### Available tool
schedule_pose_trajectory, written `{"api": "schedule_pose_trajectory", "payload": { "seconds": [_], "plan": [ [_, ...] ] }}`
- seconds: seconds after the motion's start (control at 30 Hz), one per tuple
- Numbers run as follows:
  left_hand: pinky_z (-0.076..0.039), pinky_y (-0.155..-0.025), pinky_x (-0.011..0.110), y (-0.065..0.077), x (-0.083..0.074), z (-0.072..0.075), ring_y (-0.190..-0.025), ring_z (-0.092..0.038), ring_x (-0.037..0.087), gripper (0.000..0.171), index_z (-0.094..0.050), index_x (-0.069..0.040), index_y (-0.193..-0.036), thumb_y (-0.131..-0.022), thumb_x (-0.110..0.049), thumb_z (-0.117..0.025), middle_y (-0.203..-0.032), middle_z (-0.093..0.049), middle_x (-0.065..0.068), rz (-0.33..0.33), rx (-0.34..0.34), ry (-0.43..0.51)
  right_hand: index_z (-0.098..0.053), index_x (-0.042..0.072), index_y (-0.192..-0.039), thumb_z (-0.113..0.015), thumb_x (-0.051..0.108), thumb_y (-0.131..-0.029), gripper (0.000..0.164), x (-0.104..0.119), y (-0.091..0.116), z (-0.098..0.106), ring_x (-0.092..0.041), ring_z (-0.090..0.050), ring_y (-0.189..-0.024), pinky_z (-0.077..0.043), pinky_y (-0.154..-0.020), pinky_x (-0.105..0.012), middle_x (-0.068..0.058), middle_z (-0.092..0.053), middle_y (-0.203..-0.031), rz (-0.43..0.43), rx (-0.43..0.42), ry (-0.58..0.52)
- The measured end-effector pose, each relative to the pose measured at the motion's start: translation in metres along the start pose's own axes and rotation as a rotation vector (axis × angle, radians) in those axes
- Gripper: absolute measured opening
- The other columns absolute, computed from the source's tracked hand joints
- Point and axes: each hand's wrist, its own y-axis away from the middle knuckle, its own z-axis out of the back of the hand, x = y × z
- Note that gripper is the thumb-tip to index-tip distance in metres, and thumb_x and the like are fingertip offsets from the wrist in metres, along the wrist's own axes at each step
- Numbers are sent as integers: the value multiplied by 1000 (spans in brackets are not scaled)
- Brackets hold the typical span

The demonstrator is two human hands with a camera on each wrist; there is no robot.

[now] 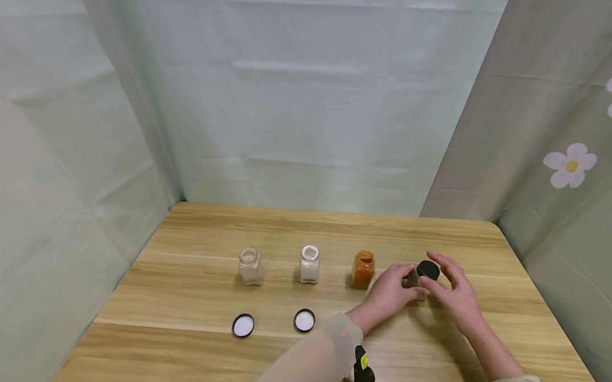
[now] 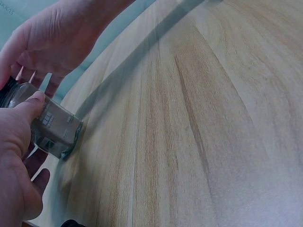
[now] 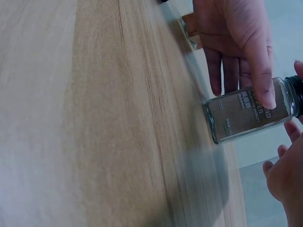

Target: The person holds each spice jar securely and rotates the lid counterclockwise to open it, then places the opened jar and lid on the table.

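A glass spice jar [image 3: 227, 123] of grey-brown powder, with a printed label and a black lid [image 1: 428, 270], stands upright at the right of the row. My left hand [image 1: 390, 290] grips its body from the left, the thumb [image 3: 263, 85] lying across the label. Round the lid, my right hand [image 1: 457, 297] has its thumb and fingers curled from the right. In the left wrist view, the same jar [image 2: 57, 125] shows between the left hand [image 2: 12, 156] below and the right hand [image 2: 57, 40] above.
Three lidless jars stand to the left: beige powder [image 1: 252, 268], white contents [image 1: 309, 266] and orange powder [image 1: 363, 271]. Two black-rimmed lids with white insides, one at the left [image 1: 242, 325] and one nearer the middle [image 1: 304, 320], lie on the wooden table [image 1: 186, 345]. Curtains surround the table.
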Motion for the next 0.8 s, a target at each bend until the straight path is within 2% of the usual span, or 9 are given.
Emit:
{"api": "schedule_pose_trajectory", "payload": {
  "seconds": [0.1,0.17,0.23,0.33,0.47,0.53,0.63,0.8],
  "plan": [
    [-47,-99,25,0,1,-1,-117,-58,4,51,-68,-24,-134,-88,-43,-80,-126,-64,-9,-6,-1,3,-47,8,-152,-74,15,-96,62,1,-1,0,-26,-31,-143,-25,-118,-36,-13,-40,-153,-37,-2,-31],
    [-47,-100,25,-1,1,-1,-117,-58,4,51,-68,-24,-134,-88,-42,-81,-127,-64,-9,-8,-1,2,-46,6,-151,-75,15,-95,64,1,-1,-1,-36,-27,-144,-22,-117,-54,-14,-39,-153,-60,-7,-52],
    [-47,-100,25,-1,2,-1,-118,-57,4,51,-68,-24,-134,-88,-42,-81,-127,-64,-9,-6,-2,2,-46,4,-149,-76,15,-94,64,0,-1,-1,-38,-26,-145,-20,-114,-64,-15,-40,-153,-67,-14,-67],
    [-46,-100,25,-1,2,-1,-118,-57,4,52,-68,-25,-136,-88,-41,-82,-128,-64,-9,-4,-3,-5,-48,4,-145,-77,15,-94,61,-1,-2,-2,-27,-30,-144,-21,-116,-57,-11,-44,-151,-62,-27,-62],
    [-47,-100,25,-2,2,-2,-118,-58,4,54,-67,-24,-137,-88,-40,-82,-128,-63,-9,3,-2,-11,-49,1,-139,-78,14,-93,56,-2,-3,-3,-8,-36,-137,-24,-114,-35,-7,-49,-147,-38,-47,-37],
    [-47,-100,25,-1,1,-1,-118,-58,4,54,-66,-24,-138,-89,-40,-82,-128,-63,-9,8,-2,-12,-49,-1,-136,-78,14,-93,54,-3,-3,-4,-4,-37,-135,-25,-110,-27,-8,-50,-146,-31,-57,-30],
    [-47,-100,25,-1,1,-1,-118,-58,4,56,-65,-22,-140,-89,-39,-82,-129,-63,-8,13,0,-11,-49,-1,-132,-79,14,-92,52,-3,-3,-4,-4,-38,-134,-26,-110,-27,-11,-49,-147,-34,-64,-28],
    [-47,-100,25,0,0,-1,-118,-58,4,57,-65,-22,-140,-89,-40,-82,-129,-63,-8,10,2,-3,-49,-1,-129,-79,14,-92,51,-4,-3,-4,-6,-38,-134,-25,-112,-37,-4,-51,-144,-53,-73,-37]
  ]
}}
